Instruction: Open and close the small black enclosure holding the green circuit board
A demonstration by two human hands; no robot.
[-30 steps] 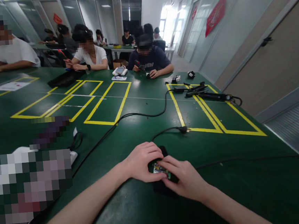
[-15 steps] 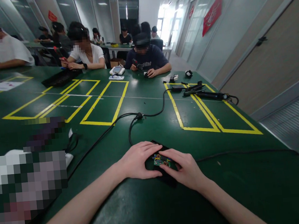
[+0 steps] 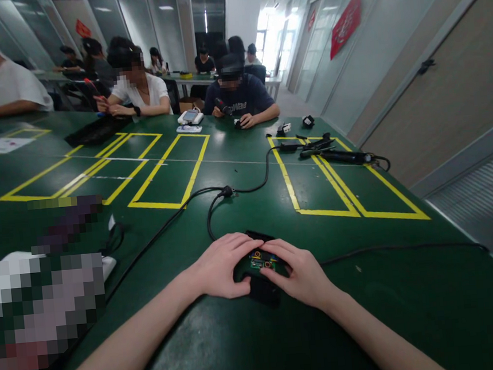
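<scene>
A small green circuit board (image 3: pixel 259 263) with copper-coloured coils lies in a black plastic case (image 3: pixel 265 291) on the table before me. My right hand (image 3: pixel 299 269) pinches the board's right side, thumb at its near edge and fingers at the far edge. Curved round the left side of the case is my left hand (image 3: pixel 223 265). Its thumb rests against the case's near part and its fingertips meet the right hand's at the far side. The fingers hide much of the case.
A black cable with a plug (image 3: pixel 227 191) crosses the green table (image 3: pixel 191 339). Yellow tape (image 3: pixel 326 212) marks rectangles farther off. Black tools (image 3: pixel 343 156) lie at the right, a black tray (image 3: pixel 95 131) at the back left. A blurred-out patch covers the near left. Several people sit beyond.
My left thumb has drawn back left from the board onto the case. The right fingers have slid slightly left along the board's far edge. The view has shifted a little.
</scene>
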